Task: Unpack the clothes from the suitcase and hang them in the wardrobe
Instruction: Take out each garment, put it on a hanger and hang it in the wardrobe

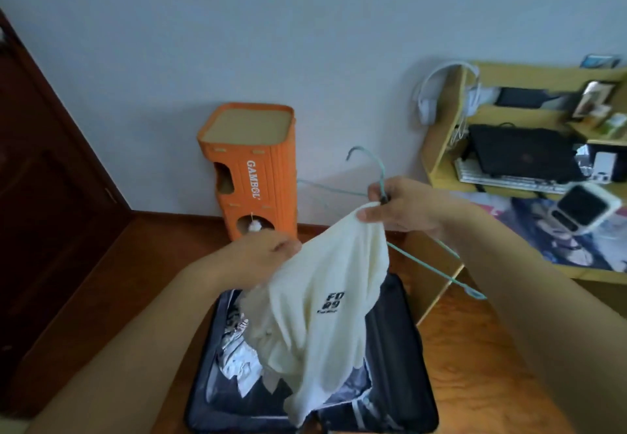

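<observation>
A cream T-shirt [325, 301] with dark lettering hangs in the air above the open dark suitcase [397, 365] on the floor. My left hand [261, 257] grips the shirt's left edge. My right hand [403, 206] pinches the top of the shirt together with the neck of a pale green wire hanger [437, 260]. The hanger's hook points up and left, and one arm runs down to the right behind the shirt. More folded clothes [237, 355] with a black and white print lie in the suitcase.
An orange cardboard cat tower [258, 169] stands against the wall behind. A yellow desk [441, 148] at right carries a laptop, keyboard, headphones and a small fan. A dark wooden door [44, 196] is at left. The floor is wood.
</observation>
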